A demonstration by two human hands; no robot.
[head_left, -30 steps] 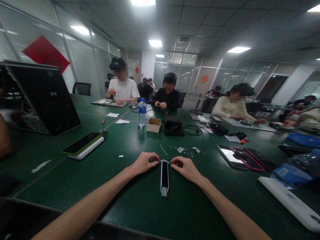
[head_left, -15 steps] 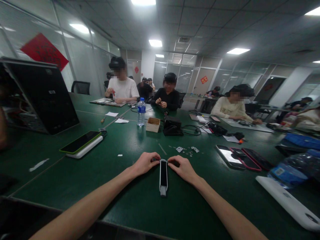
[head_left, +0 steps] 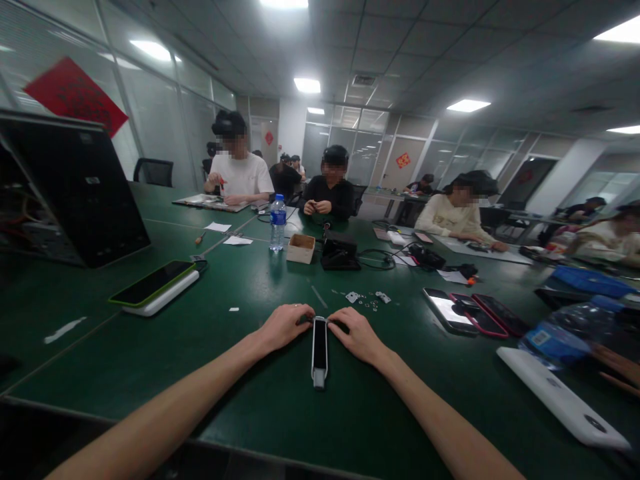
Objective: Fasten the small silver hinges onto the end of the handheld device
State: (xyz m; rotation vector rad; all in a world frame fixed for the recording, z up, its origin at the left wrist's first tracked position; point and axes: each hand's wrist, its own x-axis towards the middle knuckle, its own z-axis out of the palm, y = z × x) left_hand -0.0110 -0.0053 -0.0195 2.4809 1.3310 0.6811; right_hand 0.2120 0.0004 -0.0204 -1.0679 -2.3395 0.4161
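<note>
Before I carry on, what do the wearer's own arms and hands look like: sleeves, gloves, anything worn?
The left forearm and right forearm are bare, with no sleeve in view. The left hand and right hand wear no gloves, and no watch, band or cable shows. Any ring is too small to tell.

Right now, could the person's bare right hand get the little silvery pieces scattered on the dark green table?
Probably yes: the little silvery pieces lie just beyond the right hand with nothing seen between, though it rests at the far end of the slim white-and-black device.
</note>
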